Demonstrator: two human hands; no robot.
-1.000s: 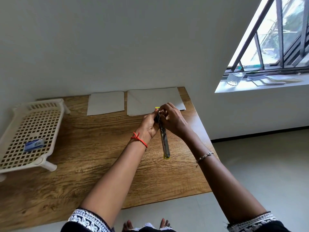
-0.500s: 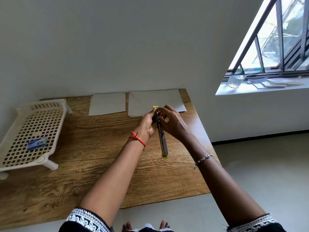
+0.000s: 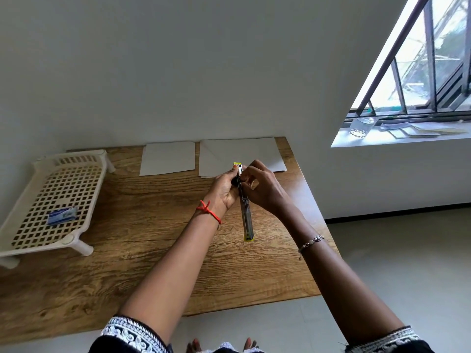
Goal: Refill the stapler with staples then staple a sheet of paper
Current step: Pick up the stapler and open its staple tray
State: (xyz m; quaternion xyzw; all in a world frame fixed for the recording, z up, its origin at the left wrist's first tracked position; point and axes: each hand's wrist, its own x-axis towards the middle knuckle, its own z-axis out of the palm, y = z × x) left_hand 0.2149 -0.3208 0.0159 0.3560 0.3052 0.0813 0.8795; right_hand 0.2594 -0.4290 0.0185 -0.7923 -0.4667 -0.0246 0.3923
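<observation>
The opened stapler (image 3: 244, 200) is being held above the wooden table (image 3: 127, 225), gripped at its far end by the left hand (image 3: 224, 189). The right hand's (image 3: 262, 189) fingertips are being pinched on its channel; staples cannot be made out. Paper sheets (image 3: 168, 157) are lying beyond.

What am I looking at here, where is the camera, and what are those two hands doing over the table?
No machine here: a person wears a wide-angle camera on the head, so you look down along their own arms. The left hand and the right hand together hold a long stapler, opened out, above a wooden table; the right fingers work at its far end. I cannot see staples going in. At the table's back edge lie two sheets of paper, side by side. On the left stands a white plastic rack with a small blue box on it, perhaps the staples. A window is at the right.
</observation>
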